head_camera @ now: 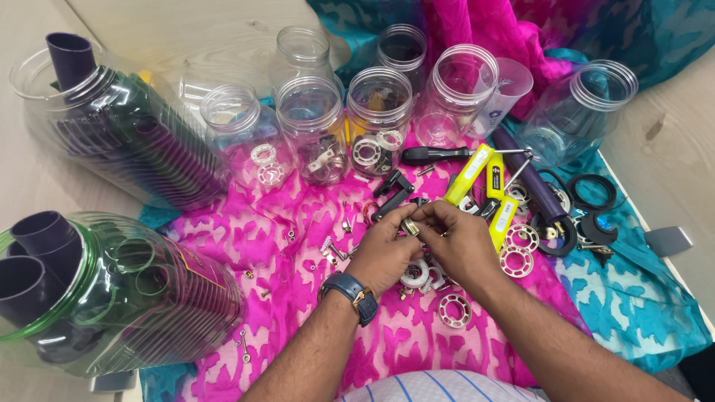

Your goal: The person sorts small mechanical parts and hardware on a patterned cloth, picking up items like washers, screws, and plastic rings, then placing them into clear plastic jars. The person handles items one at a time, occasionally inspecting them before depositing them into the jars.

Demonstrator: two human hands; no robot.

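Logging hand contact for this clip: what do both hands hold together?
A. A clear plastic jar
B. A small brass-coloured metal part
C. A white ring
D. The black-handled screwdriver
B: the left hand and right hand meet fingertips on a small brass-coloured part above the pink cloth.

Small brass fitting [410, 227] pinched above pink cloth.

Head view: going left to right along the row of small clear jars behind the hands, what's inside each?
Jar with white rings → jar with small metal parts → jar with a white ring and yellow pieces → empty jar.
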